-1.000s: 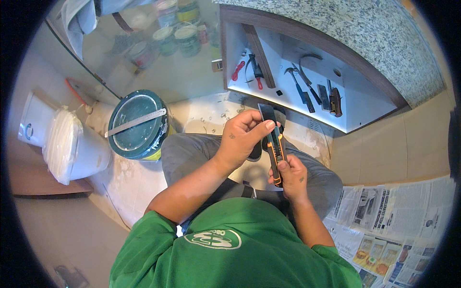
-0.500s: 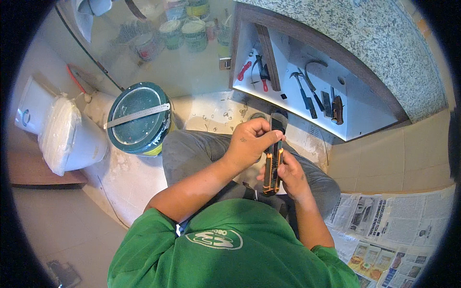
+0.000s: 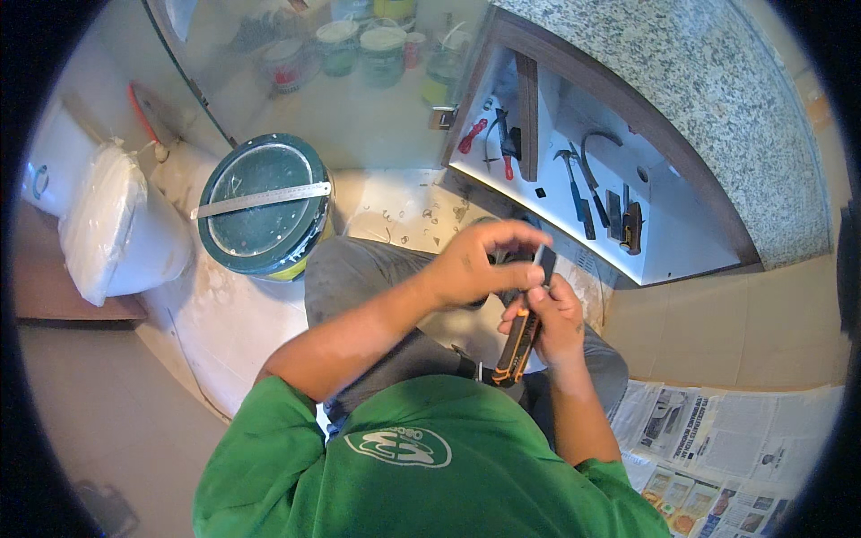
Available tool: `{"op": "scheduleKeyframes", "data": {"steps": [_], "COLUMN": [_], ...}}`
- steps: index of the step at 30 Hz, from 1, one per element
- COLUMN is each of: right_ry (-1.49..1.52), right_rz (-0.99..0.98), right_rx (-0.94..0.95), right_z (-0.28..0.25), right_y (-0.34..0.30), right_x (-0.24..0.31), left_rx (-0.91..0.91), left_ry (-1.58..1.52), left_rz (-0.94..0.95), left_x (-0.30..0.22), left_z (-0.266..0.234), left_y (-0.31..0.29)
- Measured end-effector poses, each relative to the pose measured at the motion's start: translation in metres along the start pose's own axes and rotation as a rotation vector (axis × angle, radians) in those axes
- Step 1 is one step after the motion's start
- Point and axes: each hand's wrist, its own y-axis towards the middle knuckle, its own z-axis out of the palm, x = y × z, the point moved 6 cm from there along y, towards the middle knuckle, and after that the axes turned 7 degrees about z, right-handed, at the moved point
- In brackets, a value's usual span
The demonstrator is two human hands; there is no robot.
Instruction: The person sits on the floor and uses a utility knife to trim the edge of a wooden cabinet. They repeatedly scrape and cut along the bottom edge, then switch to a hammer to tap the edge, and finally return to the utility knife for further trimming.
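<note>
A long black tool with orange edges, shaped like a utility knife (image 3: 515, 348), is held in front of my lap, its lower end pointing toward my shirt. My right hand (image 3: 558, 323) is closed around its upper part, thumb on top. At that end a dark flat piece (image 3: 546, 257) sticks up. My left hand (image 3: 480, 262) reaches over from the left, thumb and index finger bent around this piece. Its other fingers are mostly hidden. How the dark piece joins the handle is covered by my fingers.
A dark green lidded bucket (image 3: 260, 233) with a steel ruler (image 3: 260, 200) across it stands at left, near a white toilet (image 3: 161, 238). Ahead, an open cabinet (image 3: 610, 258) holds a hammer (image 3: 574, 184) and other tools. Newspaper (image 3: 726, 439) lies at right.
The tool has tilted, its upper end leaning right and its lower end moving nearer my shirt. My left index finger has lifted and stretched over the dark piece. The head view has shifted slightly.
</note>
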Motion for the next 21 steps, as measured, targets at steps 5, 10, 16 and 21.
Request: {"op": "scheduleKeyframes", "data": {"steps": [5, 10, 16, 21], "right_ry": [0.089, 0.198, 0.231, 0.221], "right_rz": [0.043, 0.047, 0.123, 0.126], "right_rx": [-0.272, -0.589, -0.732, -0.694], "right_z": [-0.052, -0.151, -0.223, -0.222], "right_y": [-0.009, -0.051, -0.115, -0.107], "right_x": [-0.013, -0.043, -0.088, -0.093], "left_rx": [-0.261, -0.398, -0.509, -0.567], "left_ry": [0.796, 0.986, 0.994, 0.984], "left_rz": [0.332, 0.242, 0.062, 0.033], "left_x": [0.020, 0.015, 0.025, 0.029], "left_z": [-0.090, -0.129, -0.121, -0.102], "left_y": [0.083, 0.175, 0.231, 0.237]}}
